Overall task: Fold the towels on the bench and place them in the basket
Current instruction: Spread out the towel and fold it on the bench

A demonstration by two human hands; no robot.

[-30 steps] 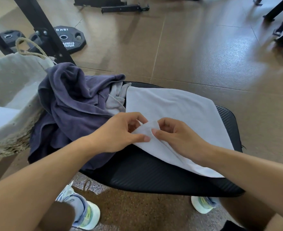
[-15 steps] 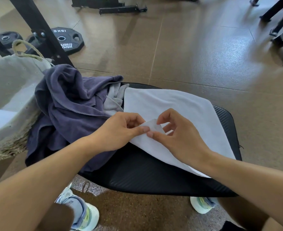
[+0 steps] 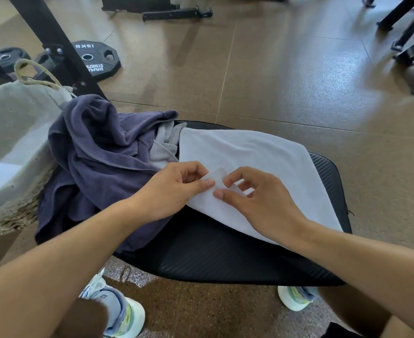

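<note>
At center frame, the left hand [image 3: 174, 189] and right hand [image 3: 257, 201] each pinch the near corner of a white towel [image 3: 250, 157] spread across the black bench [image 3: 225, 254]. A crumpled purple towel [image 3: 98, 152] lies left of it, touching the basket [image 3: 13, 132] at the frame's left edge.

A gym — weight plates [image 3: 92, 60] on the floor (one marked 15KG), padded bench [image 3: 225, 259], rack frames [image 3: 54, 42].
</note>
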